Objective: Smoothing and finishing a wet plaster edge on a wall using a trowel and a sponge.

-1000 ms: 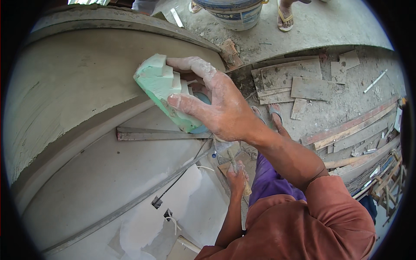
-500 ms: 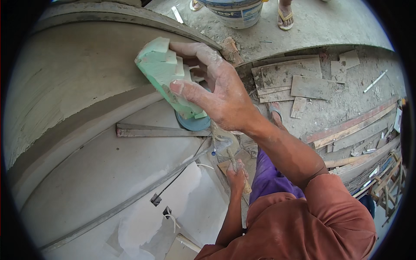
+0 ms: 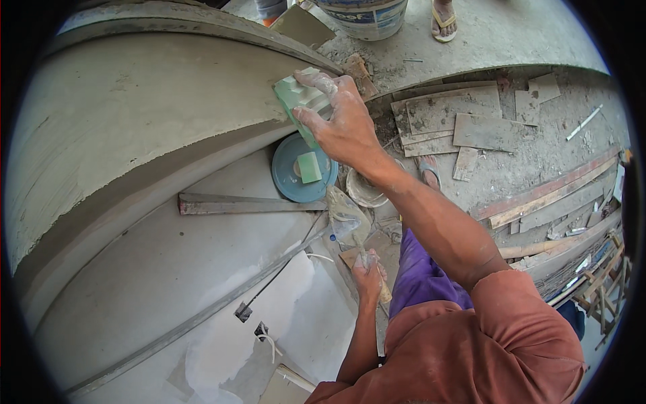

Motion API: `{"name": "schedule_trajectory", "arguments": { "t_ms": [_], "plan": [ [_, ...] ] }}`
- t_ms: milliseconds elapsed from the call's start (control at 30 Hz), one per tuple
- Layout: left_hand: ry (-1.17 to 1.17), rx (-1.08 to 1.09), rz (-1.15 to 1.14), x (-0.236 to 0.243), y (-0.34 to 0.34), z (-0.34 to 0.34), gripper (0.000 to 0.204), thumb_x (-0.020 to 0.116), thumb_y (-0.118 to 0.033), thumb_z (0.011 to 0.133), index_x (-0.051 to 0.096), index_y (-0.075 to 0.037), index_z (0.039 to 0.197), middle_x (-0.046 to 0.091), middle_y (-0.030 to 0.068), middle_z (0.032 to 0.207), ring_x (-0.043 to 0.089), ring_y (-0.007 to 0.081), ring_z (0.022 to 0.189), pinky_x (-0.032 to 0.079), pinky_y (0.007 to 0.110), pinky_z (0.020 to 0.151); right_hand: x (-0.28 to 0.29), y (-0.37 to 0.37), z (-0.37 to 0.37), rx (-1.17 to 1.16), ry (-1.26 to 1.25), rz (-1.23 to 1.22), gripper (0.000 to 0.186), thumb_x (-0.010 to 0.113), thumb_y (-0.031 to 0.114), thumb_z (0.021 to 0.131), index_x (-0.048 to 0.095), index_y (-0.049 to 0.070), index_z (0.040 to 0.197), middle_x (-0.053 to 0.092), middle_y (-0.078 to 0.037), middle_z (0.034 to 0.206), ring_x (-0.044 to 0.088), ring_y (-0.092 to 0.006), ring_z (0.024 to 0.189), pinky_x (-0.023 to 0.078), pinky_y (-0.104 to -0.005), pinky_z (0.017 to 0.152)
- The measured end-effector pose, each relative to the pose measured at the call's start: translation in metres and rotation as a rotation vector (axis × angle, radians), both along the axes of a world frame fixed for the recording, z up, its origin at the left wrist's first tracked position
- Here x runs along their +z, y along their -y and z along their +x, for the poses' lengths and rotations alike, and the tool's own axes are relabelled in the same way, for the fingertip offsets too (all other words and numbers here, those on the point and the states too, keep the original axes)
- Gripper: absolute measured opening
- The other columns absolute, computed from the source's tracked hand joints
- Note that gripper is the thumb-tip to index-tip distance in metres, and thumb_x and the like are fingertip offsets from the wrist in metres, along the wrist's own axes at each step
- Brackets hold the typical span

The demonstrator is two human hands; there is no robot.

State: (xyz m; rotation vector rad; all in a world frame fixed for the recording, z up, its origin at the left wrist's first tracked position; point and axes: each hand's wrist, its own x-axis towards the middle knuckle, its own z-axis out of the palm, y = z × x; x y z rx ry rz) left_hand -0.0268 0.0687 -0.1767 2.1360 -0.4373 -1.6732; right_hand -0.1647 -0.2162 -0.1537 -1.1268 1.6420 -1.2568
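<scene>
My right hand (image 3: 343, 124) grips a pale green sponge block (image 3: 296, 101) and presses it against the grey plastered wall (image 3: 134, 128), close to its upper edge. My left hand (image 3: 369, 273) is lower down, closed on the handle of a plaster-caked tool (image 3: 346, 219) that points up. Far below on the ground sits a round blue basin (image 3: 289, 182) with a small green sponge piece (image 3: 309, 166) in it. A plaster-smeared bowl (image 3: 363, 192) stands beside it.
A long metal straightedge (image 3: 249, 204) lies by the wall's foot. Wooden boards (image 3: 464, 121) and planks (image 3: 552, 202) litter the ground at right. My sandalled foot (image 3: 427, 172) is near the bowl. A bucket (image 3: 363, 10) and another person's foot (image 3: 444, 17) are at the top.
My right hand has slid the green sponge up and to the right along the wall, uncovering the blue basin below. The left hand has stayed in place.
</scene>
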Motion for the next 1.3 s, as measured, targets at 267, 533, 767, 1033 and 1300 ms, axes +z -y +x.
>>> {"name": "schedule_trajectory", "arguments": {
  "t_ms": [267, 533, 767, 1033, 1300],
  "plan": [
    [-0.001, 0.008, -0.009, -0.008, 0.001, 0.004, 0.025, 0.056, -0.023, 0.102, 0.053, -0.005, 0.084, 0.048, 0.0007, 0.056, 0.047, 0.0105, 0.043, 0.038, 0.027, 0.040, 0.002, 0.016, -0.007, -0.022, -0.028, -0.008, 0.047, 0.071, 0.025, 0.085, 0.061, 0.015, 0.130, 0.054, -0.020, 0.108, 0.057, -0.0337, 0.101, 0.045, -0.0407, 0.095],
    [-0.018, -0.028, 0.012, -0.009, 0.000, -0.002, 0.024, 0.054, -0.021, 0.102, 0.053, -0.004, 0.085, 0.048, 0.0006, 0.057, 0.048, 0.0102, 0.044, 0.039, 0.028, 0.039, -0.063, 0.010, -0.024, 0.049, -0.187, 0.252, 0.048, 0.068, 0.025, 0.085, 0.059, 0.015, 0.132, 0.053, -0.021, 0.114, 0.053, -0.0388, 0.110, 0.043, -0.0443, 0.099],
    [0.025, -0.038, 0.019, -0.010, -0.003, 0.001, 0.020, 0.054, -0.019, 0.102, 0.054, -0.005, 0.088, 0.049, 0.0003, 0.062, 0.048, 0.0104, 0.045, 0.040, 0.027, 0.041, -0.041, -0.026, -0.013, 0.130, 0.170, -0.126, 0.049, 0.069, 0.020, 0.088, 0.058, 0.014, 0.136, 0.056, -0.013, 0.126, 0.057, -0.0288, 0.114, 0.044, -0.0389, 0.100],
    [0.010, -0.058, 0.046, -0.016, -0.005, 0.002, 0.022, 0.055, -0.022, 0.102, 0.054, -0.005, 0.089, 0.048, 0.0007, 0.062, 0.048, 0.0110, 0.047, 0.039, 0.027, 0.042, -0.084, -0.007, -0.017, 0.085, -0.015, 0.083, 0.048, 0.070, 0.021, 0.088, 0.060, 0.014, 0.134, 0.057, -0.015, 0.125, 0.056, -0.0305, 0.116, 0.043, -0.0391, 0.101],
    [0.005, -0.042, 0.051, -0.014, -0.001, 0.001, 0.022, 0.055, -0.022, 0.102, 0.053, -0.004, 0.091, 0.049, 0.0011, 0.063, 0.047, 0.0107, 0.047, 0.039, 0.027, 0.042, -0.053, -0.014, 0.005, 0.023, 0.127, -0.083, 0.048, 0.070, 0.021, 0.087, 0.060, 0.015, 0.133, 0.056, -0.017, 0.117, 0.055, -0.0312, 0.112, 0.043, -0.0378, 0.100]
  ]
}}
